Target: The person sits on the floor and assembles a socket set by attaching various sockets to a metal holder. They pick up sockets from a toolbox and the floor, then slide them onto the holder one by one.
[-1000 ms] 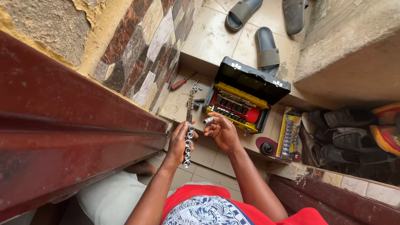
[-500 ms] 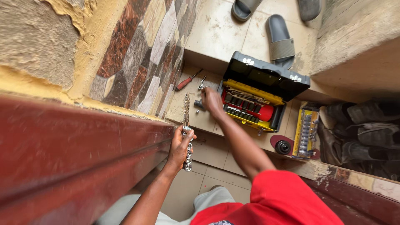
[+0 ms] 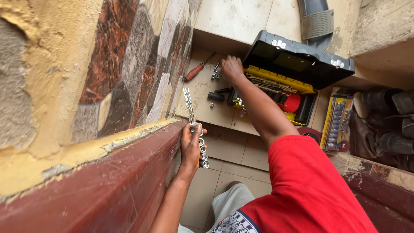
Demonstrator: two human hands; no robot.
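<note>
Two hands were busy in the head view. The left hand point(image 3: 191, 144) was closed around a long metal rail of sockets point(image 3: 195, 129), held up beside the wall point(image 3: 129, 64). The right hand point(image 3: 231, 68) reached down by the open toolbox point(image 3: 302, 60), touching small metal sockets point(image 3: 215, 71) on the floor; its grip could not be seen. A red screwdriver point(image 3: 197, 69) lay nearby.

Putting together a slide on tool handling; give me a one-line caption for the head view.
Left hand grips a socket rail while right hand reaches loose sockets beside the open toolbox.
</note>
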